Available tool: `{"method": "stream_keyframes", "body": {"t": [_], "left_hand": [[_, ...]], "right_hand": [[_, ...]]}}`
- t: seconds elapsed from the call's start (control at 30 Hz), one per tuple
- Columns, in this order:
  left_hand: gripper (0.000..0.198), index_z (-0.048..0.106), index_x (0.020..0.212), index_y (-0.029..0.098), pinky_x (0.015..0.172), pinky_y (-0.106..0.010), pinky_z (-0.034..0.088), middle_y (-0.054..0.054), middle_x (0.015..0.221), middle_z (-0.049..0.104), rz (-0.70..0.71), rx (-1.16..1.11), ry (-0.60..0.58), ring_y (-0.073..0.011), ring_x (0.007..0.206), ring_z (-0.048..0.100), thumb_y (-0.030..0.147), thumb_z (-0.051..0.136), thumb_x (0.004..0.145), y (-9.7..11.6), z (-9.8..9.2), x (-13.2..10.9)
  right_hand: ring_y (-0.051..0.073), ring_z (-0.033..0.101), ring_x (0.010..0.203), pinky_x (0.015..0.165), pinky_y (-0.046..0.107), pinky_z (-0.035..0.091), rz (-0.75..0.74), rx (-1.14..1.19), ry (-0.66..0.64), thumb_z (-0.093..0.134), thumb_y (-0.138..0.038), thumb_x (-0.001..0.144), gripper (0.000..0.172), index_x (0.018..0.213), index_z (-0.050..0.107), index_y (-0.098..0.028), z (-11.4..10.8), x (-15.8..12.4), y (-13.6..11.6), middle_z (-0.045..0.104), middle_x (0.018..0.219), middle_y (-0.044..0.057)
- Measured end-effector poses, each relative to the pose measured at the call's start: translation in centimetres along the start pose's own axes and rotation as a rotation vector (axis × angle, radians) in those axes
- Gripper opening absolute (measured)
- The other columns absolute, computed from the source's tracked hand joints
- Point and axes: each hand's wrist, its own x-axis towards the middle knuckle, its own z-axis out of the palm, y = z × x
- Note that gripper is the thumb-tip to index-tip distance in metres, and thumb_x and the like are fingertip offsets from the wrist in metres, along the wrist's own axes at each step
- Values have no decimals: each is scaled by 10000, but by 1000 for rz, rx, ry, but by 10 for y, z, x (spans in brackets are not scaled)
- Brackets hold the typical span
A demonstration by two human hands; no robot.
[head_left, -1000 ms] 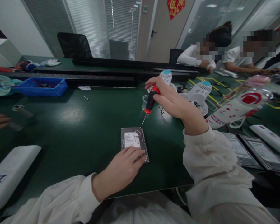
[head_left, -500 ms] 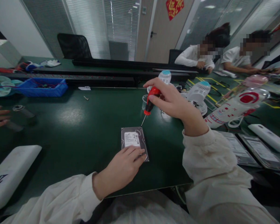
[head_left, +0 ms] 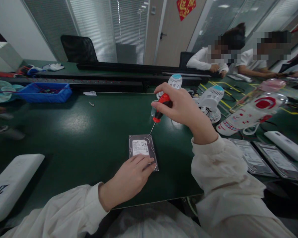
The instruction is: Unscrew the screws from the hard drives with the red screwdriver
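Lying beyond the hard drive [head_left: 142, 148], small white fans [head_left: 211, 99] crowd the table; left hand [head_left: 131, 178] presses flat on it, right hand [head_left: 181, 107] grips a screwdriver [head_left: 160, 110] at its far corner.

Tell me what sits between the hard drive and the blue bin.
Between hard drive and blue bin: bare green table, plus one small metal piece, per the head view.

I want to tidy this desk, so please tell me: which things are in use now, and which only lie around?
In use: hard drive under the left hand; screwdriver in the right hand, tip near its far corner.
Lying about: blue tray, small fans, white box, loose screw.
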Motion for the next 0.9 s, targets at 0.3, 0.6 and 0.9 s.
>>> {"method": "stream_keyframes", "body": {"t": [0.3, 0.6, 0.9], "left_hand": [[337, 678, 1318, 124, 977, -414, 625, -133, 1317, 742, 3, -13, 8, -275, 1172, 717, 76, 567, 1003, -1, -1, 0], [334, 674, 1320, 141, 975, -411, 627, -123, 1331, 741, -7, -10, 2, -273, 1183, 716, 89, 584, 1002, 0, 0, -1], [346, 668, 1328, 130, 975, -425, 628, -139, 1339, 732, -6, -20, -13, -281, 1192, 711, 81, 580, 998, -1, 0, -2]], "right_hand": [[183, 553, 737, 739, 356, 435, -102, 209, -47, 499, -356, 977, 334, 1278, 512, -211, 2, 1, 0, 652, 946, 25], [204, 562, 771, 734, 361, 395, -111, 44, 14, 448, -336, 987, 290, 1209, 572, -197, 4, 0, -3, 653, 933, 44], [214, 529, 679, 705, 365, 371, 46, -139, 29, 522, -536, 1014, 378, 1143, 636, -199, 2, 2, -9, 637, 784, 35]]}}
